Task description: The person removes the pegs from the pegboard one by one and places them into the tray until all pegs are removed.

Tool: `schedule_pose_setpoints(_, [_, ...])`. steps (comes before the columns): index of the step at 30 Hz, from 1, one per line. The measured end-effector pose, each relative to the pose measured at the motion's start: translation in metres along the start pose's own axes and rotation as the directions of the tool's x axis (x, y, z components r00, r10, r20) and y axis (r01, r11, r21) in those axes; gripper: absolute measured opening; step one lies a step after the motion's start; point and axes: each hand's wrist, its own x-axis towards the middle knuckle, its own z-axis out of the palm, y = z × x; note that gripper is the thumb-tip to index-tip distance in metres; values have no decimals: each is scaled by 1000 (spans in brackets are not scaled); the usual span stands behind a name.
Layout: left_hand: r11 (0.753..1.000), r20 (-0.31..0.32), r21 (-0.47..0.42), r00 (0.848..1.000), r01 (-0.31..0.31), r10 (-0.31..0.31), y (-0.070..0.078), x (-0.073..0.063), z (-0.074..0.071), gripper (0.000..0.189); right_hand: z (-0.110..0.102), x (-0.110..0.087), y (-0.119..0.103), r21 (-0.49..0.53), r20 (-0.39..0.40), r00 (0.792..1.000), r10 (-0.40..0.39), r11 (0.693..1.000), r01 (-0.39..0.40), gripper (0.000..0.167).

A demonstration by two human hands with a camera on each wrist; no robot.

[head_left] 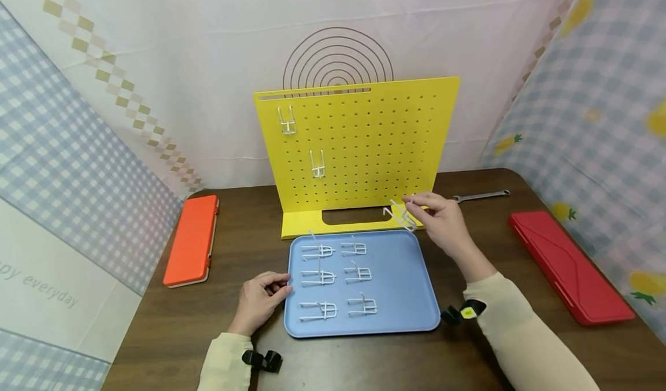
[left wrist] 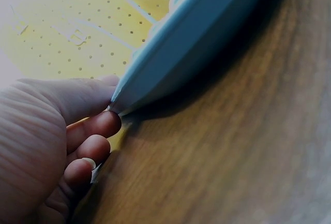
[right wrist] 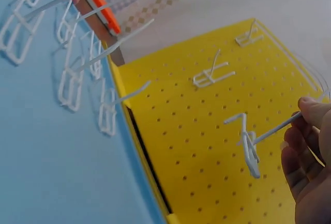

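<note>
My right hand (head_left: 444, 222) pinches the straight prong of a white wire pegboard hook (right wrist: 249, 149) between thumb and fingers. The hook is held in front of the lower right part of a yellow pegboard (head_left: 372, 148), apart from its holes in the right wrist view. Two similar hooks hang on the board's left side, an upper hook (head_left: 287, 127) and a lower hook (head_left: 318, 170). With thumb above and index finger below, my left hand (head_left: 257, 301) pinches the left rim of a blue tray (head_left: 400, 290). Several white hooks (head_left: 318, 277) lie in two columns on the tray's left half.
An orange case (head_left: 191, 240) lies at the left of the brown table (head_left: 244, 229). To the right are a red case (head_left: 572, 269) and a wrench (head_left: 481, 196) behind my right hand. The pegboard stands on its base against the tray's far edge, with a patterned cloth (head_left: 229, 90) behind.
</note>
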Motion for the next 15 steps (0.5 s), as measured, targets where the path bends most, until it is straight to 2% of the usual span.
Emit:
schedule_pose_setpoints(5, [1000,0,7,1000,6,-6,-2,1,-1,21,6,-15,17,-10,2,999,35,999,-35,21])
schedule_pose_setpoints(10, [1000,1,-2,1000,7,-7,-2,0,-1,21,20,-26,27,-6,54,994,98,995,-98,24])
schedule_pose_setpoints(15, [1000,-2,2,1000,-2,2,0,-1,-1,21,36,-32,34,-38,102,989,105,994,-102,23])
